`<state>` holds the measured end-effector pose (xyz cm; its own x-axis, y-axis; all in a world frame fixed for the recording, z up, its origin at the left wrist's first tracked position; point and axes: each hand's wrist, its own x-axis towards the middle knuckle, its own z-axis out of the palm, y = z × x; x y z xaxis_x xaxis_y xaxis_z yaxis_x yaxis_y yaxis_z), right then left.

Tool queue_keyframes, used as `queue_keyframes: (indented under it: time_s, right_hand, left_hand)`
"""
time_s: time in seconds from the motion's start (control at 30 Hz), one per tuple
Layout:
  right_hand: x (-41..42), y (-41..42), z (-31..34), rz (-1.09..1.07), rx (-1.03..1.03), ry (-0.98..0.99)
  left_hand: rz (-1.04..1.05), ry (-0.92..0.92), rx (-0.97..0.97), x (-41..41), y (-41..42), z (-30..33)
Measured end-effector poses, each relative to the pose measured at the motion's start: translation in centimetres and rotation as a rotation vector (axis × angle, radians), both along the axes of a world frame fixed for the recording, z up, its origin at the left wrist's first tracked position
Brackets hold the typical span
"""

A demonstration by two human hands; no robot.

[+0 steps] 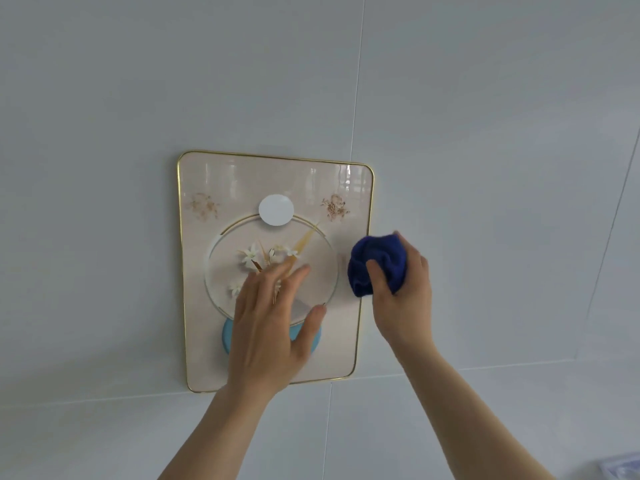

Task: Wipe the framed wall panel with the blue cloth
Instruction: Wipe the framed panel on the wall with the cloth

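The framed wall panel (225, 181) hangs on the wall: cream, glossy, with a thin gold rim, a flower picture in a circle and a white disc near the top. My left hand (270, 323) lies flat over the panel's lower middle, fingers spread, covering part of the picture and a light blue shape. My right hand (403, 296) grips the bunched dark blue cloth (377, 261) at the panel's right edge, about mid-height. Whether the cloth touches the surface I cannot tell.
Pale grey wall tiles (485, 133) surround the panel, with thin joint lines running up and across. A pale object (621, 467) shows at the bottom right corner.
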<state>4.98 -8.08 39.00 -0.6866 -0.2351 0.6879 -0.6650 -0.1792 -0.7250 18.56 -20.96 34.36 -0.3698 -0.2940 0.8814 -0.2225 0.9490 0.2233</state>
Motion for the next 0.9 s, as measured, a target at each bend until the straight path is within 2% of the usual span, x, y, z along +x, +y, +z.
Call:
queue_keyframes:
  time_s: [0.17,0.33,0.67,0.9]
  right_hand:
    - [-2.7,-3.6,0.8,-0.189,0.103,0.452]
    - [-4.3,-7.7,-0.9,-0.27,0.208,0.636]
    - [-5.4,-10.7,-2.9,-0.393,0.023,0.715]
    - [-6.1,-10.7,-3.5,-0.459,0.033,0.764]
  left_hand:
    - [0.159,-0.052,-0.138,-3.5,-2.7,2.1]
    - [0.36,-0.07,-0.208,-6.0,-5.4,1.8]
    - [0.365,0.086,-0.303,-7.9,-7.6,0.6]
    - [0.342,0.136,-0.324,-7.8,-7.4,0.8]
